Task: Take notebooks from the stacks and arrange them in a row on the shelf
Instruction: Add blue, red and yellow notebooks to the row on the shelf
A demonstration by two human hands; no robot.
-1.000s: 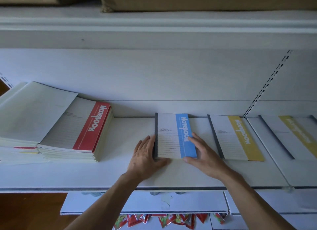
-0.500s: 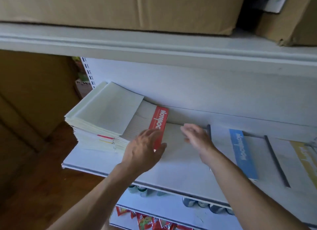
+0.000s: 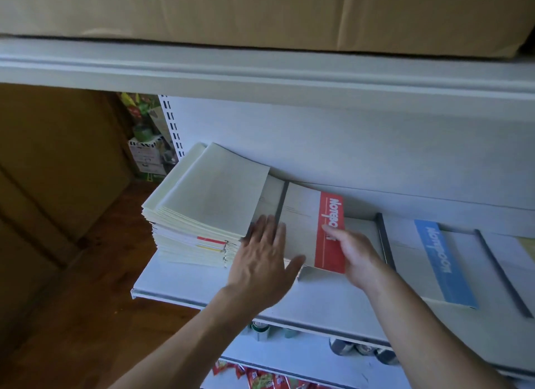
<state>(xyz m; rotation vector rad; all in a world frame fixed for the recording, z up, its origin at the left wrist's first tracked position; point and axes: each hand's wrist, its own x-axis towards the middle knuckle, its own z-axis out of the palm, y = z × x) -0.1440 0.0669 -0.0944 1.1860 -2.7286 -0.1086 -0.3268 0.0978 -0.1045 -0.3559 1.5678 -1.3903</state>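
Our right hand (image 3: 357, 259) grips the red notebook (image 3: 304, 223) at its red band, thumb on top, and the notebook's near edge is raised off the shelf (image 3: 188, 294). Our left hand (image 3: 260, 262) lies flat, fingers straight, across its grey spine, just beside the tall stack (image 3: 202, 209). A blue notebook (image 3: 443, 264) lies flat to the right.

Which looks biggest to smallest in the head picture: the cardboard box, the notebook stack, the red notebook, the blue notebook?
1. cardboard box
2. notebook stack
3. red notebook and blue notebook: look alike, so unranked
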